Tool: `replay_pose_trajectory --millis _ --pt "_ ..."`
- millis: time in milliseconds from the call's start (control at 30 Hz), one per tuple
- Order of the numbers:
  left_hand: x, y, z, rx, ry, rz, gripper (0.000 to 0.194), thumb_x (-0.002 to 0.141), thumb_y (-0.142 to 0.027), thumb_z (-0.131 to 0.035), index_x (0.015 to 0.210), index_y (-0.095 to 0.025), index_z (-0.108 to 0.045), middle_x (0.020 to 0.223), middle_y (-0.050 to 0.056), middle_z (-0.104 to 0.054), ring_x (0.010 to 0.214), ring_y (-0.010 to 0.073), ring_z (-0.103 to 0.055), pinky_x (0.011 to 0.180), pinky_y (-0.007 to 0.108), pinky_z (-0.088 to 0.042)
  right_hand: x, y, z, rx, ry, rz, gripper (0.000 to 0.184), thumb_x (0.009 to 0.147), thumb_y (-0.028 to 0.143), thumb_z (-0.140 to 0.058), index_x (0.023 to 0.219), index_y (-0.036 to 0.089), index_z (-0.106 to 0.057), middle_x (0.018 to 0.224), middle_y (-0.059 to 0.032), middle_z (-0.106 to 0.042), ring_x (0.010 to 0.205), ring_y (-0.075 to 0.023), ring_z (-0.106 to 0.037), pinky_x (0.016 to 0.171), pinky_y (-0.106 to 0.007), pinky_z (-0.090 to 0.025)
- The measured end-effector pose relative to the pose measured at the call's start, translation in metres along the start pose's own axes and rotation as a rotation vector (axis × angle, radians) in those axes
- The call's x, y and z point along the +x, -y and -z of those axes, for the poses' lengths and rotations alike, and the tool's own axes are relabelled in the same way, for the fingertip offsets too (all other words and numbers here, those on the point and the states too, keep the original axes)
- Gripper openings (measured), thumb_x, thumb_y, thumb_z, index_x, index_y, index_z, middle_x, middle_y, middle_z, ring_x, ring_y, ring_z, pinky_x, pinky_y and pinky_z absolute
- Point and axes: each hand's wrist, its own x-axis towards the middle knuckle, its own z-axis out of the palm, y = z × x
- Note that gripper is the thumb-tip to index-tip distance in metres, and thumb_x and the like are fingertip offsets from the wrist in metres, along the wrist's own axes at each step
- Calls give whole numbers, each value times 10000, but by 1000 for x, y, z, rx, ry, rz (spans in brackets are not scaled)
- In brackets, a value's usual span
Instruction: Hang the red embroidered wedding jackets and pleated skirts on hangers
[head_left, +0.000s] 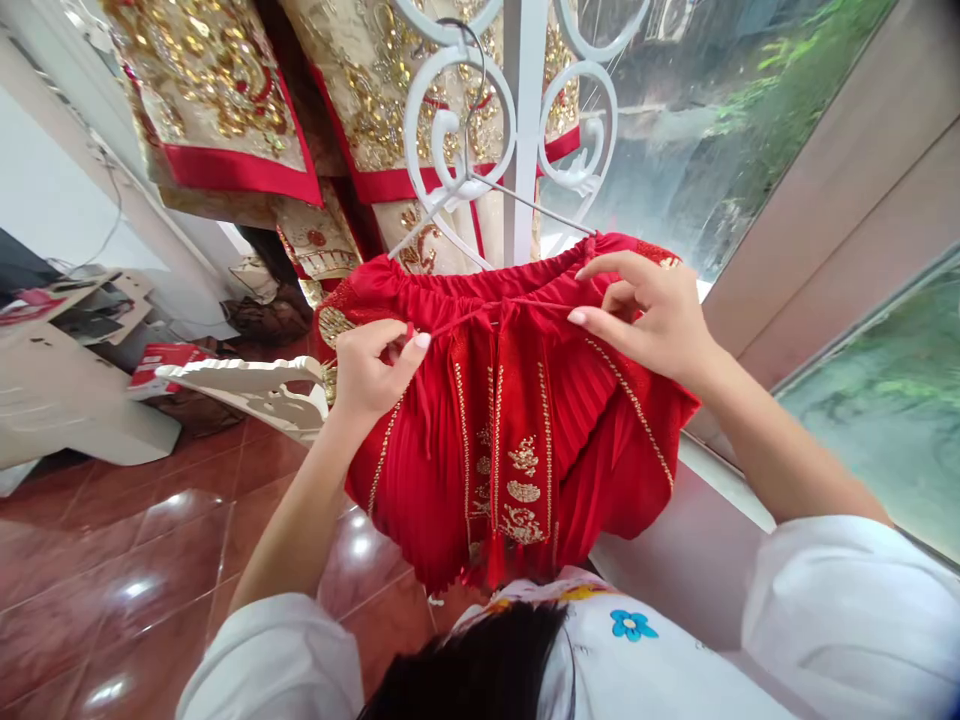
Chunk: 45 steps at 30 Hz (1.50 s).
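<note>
A red pleated skirt (592,400) with gold embroidery hangs by its gathered waistband from a wire hanger (525,205). A thin red drawstring (459,322) runs across the front of the waistband. On the left, my left hand (373,365) is closed, thumb against the curled fingers, on one end of the drawstring. My right hand (656,312) has the other end near its thumb and curled fingers, its index finger stretched out over the waistband. Between the hands the string crosses at the middle, just above the embroidered front panel (523,450). Whether it is knotted there I cannot tell.
The hanger's hook rests on a white scrolled metal stand (521,120). Gold-sequinned garments (225,90) with red borders hang behind it. A window (675,130) is at the right. A white carved piece (255,385) stands at left above the red tiled floor (150,560).
</note>
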Motion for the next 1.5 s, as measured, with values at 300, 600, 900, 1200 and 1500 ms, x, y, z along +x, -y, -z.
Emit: replay_pose_trajectory --millis 300,600,900,1200,1500 --pt "5 -19 15 -170 119 239 227 703 -208 -664 911 -217 -573 535 -51 -549 447 102 -451 499 225 -353 9 11 6 46 354 -6 240 897 282 -416 916 153 -617 685 -22 -584 607 -104 -488 609 -240 -326" --pt "7 -52 4 436 236 18 191 828 -268 -521 754 -184 -675 658 39 -575 587 167 -524 551 257 -335 18 35 5 -20 365 -37 170 794 171 -515 669 133 -623 634 -72 -564 649 -165 -539 624 -301 -351" --pt "6 -51 11 324 102 -52 157 840 -266 -559 766 -202 -682 1118 106 -563 1091 294 -478 953 454 -375 21 33 -2 111 307 -72 183 827 276 -518 808 141 -639 597 -37 -566 604 -151 -553 595 -293 -401" --pt "15 -52 5 -332 181 264 123 850 -254 -521 795 -169 -590 700 29 -572 648 139 -561 653 301 -516 33 39 -12 340 498 -134 236 851 340 -545 739 141 -605 579 -34 -575 479 -93 -503 501 -251 -376" --pt "37 -27 -4 -658 -113 404 221 712 -240 -710 745 -221 -492 503 -68 -338 381 45 -279 336 197 -189 36 9 -1 702 468 -297 297 792 438 -648 725 156 -580 520 8 -471 416 -46 -309 351 -219 -241"
